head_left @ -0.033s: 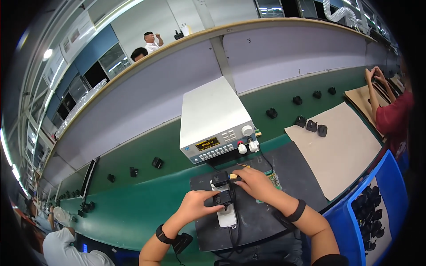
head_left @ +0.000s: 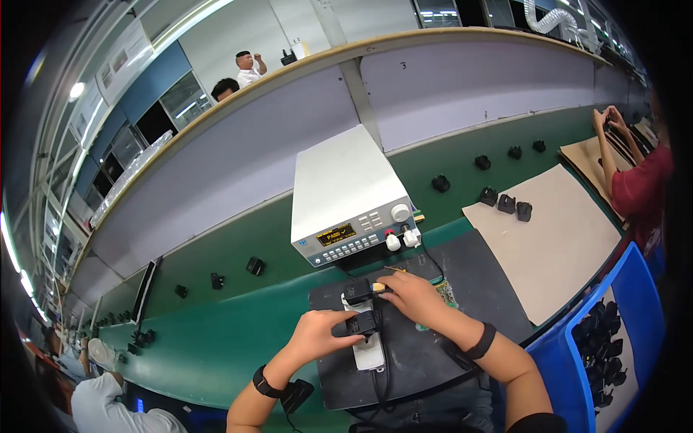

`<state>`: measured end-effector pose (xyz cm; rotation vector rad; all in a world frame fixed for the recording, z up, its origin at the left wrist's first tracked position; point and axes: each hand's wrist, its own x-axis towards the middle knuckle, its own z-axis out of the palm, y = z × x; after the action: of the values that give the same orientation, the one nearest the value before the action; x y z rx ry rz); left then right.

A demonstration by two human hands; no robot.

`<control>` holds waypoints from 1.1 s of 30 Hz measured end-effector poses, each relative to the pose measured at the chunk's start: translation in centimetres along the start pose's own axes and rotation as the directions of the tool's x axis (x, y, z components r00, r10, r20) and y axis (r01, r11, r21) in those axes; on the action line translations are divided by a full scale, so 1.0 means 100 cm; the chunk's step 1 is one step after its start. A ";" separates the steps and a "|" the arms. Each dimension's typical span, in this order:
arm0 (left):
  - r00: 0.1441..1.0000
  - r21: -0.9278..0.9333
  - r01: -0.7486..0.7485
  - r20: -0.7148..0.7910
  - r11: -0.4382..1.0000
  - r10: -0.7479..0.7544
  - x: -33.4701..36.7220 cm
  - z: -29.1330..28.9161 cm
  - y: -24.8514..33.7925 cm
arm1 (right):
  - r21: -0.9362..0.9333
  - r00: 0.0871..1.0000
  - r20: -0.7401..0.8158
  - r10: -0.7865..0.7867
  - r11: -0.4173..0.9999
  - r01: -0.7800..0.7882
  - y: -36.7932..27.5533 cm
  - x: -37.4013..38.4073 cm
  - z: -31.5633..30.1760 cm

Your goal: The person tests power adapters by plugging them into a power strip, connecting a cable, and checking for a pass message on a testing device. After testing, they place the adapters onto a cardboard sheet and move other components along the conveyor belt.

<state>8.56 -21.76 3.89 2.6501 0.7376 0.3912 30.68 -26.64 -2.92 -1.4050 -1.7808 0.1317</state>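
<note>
1. Black adapter [head_left: 361,324]: on the white power strip [head_left: 369,353], near the left edge of the dark mat [head_left: 426,361] on the green counter [head_left: 231,332]. Can't tell if it's fully seated.
2. Left hand [head_left: 317,333]: narrow pinch on that adapter, one finger on the case's far side, thumb on the near side.
3. Right hand [head_left: 411,294]: fingertips closed around a small yellow plug [head_left: 379,287], at the right side of a second adapter [head_left: 355,291]. That one is at the strip's far end, close to the mat's far left corner.
4. Handling, my read: light, stiff, hard shell, maybe slightly slick. Contacts are likely the fragile bit. Grip two opposite case walls, keep it straight, no twisting.
5. Yellow plug: looks light too. Take it by the body.
6. Around: white test box [head_left: 346,195], display [head_left: 337,234] lit, at the mat's far edge; tan cardboard sheet [head_left: 556,252] right of the mat, three adapters [head_left: 507,205] near its far left edge; blue bin [head_left: 554,364] holding more, by the mat's near right.
</note>
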 end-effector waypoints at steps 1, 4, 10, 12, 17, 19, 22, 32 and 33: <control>0.999 0.021 0.022 0.023 1.000 -0.022 0.001 -0.002 0.002 | 0.026 0.999 0.008 0.046 0.999 -0.046 -0.002 0.004 -0.001; 0.999 0.021 0.020 0.039 1.000 -0.020 0.002 -0.004 0.003 | 0.042 0.995 -0.083 -0.061 0.997 0.065 0.008 0.009 0.004; 0.994 -0.021 0.083 0.071 0.996 -0.082 -0.003 -0.010 0.011 | 0.062 0.998 -0.041 0.055 0.997 -0.052 -0.004 0.006 -0.004; 0.993 -0.017 0.093 0.076 0.995 -0.092 0.000 -0.008 0.009 | 0.070 0.998 -0.052 0.042 0.997 -0.038 -0.001 0.007 -0.003; 0.989 0.000 0.101 0.111 0.995 -0.100 0.003 -0.010 0.014 | 0.060 0.999 -0.036 0.005 0.998 -0.003 0.015 0.012 -0.005; 0.997 -0.011 0.036 0.063 0.999 -0.035 -0.001 -0.003 0.013 | 0.030 0.992 -0.118 0.038 0.999 -0.035 0.020 0.010 -0.017; 0.996 0.017 0.038 0.082 0.999 -0.039 -0.002 0.001 0.010 | 0.006 0.986 -0.054 0.157 0.988 -0.157 0.017 0.000 -0.049; 0.996 0.214 -0.047 0.087 0.976 0.029 -0.006 0.004 0.022 | 0.179 0.993 0.066 0.098 0.978 -0.109 -0.029 -0.061 -0.031; 0.996 0.217 -0.048 0.086 0.975 0.030 -0.006 0.005 0.022 | 0.168 0.994 0.062 0.086 0.981 -0.095 -0.027 -0.060 -0.029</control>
<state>9.21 -23.94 4.25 2.8704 0.7426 0.2202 30.58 -33.83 -2.83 -1.3700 -1.7068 0.3658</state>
